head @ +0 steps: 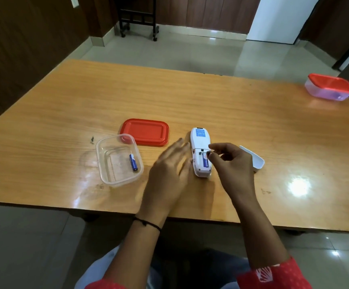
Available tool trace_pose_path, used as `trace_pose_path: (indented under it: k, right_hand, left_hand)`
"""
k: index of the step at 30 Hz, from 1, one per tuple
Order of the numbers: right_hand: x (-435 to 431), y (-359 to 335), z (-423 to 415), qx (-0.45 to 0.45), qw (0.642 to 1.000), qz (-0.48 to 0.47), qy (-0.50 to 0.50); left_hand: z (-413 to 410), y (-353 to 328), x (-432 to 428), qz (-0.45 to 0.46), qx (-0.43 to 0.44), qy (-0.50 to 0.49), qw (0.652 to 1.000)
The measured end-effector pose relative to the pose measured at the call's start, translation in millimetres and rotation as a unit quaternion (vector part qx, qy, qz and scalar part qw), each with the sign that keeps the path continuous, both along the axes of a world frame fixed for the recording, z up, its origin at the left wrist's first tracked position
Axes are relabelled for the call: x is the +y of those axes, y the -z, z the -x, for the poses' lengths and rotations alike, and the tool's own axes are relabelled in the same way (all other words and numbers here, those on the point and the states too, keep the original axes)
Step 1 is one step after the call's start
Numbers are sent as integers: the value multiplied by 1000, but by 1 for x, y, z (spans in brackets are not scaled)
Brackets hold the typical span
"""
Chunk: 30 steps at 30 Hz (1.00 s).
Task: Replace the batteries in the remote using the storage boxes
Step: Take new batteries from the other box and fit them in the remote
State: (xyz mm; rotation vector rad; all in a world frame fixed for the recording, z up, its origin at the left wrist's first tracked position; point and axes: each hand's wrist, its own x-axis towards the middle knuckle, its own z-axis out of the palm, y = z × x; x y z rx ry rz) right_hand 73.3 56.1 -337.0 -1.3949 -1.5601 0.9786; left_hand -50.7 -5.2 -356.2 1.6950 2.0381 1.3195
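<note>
A wooden table [190, 97] carries all items. At its far right edge, well apart from the rest, stands a closed clear storage box with a red lid [331, 86]. Near the front left sits an open clear storage box [106, 174], with its red lid [144, 132] lying flat on the table just behind it, the box's far corner overlapping the lid. The white remote [198, 140] lies face down at centre, battery compartment open toward the near end. The white battery cover [252, 158] lies on the table just right of the right hand. The left hand [169, 170], blurred, hangs flat with fingers extended and holding nothing, just left of the remote. The right hand [232, 161] is at the remote's right edge, fingertips curled together at the compartment, holding nothing visible. One blue battery [205, 160] sits in the compartment. A second blue battery [133, 162] lies inside the open box, near its right wall.
</note>
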Motion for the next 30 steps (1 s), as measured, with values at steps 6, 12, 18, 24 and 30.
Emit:
trace_pose_path:
  k: [6,12,18,24,30]
  right_hand:
    - [-27,-16,48,-69,984,-88,-141]
    - [-29,-18,111,-276,890,-132,-337]
    - [-16,-23,148,-476,771,-155,-395]
    - [-7,-24,141,-336,840,-184,-385]
    - [-5,-27,43,46,973,-8,-228]
  left_hand:
    - [65,-8,-30,-61,-80,-242,965]
    - [99,10,-42,-12,-243,-249,937]
    - [107,11,-42,-15,-345,-234,909]
    - [103,7,-44,-13,-328,-237,914]
    - [100,10,-43,-1,-239,-242,940]
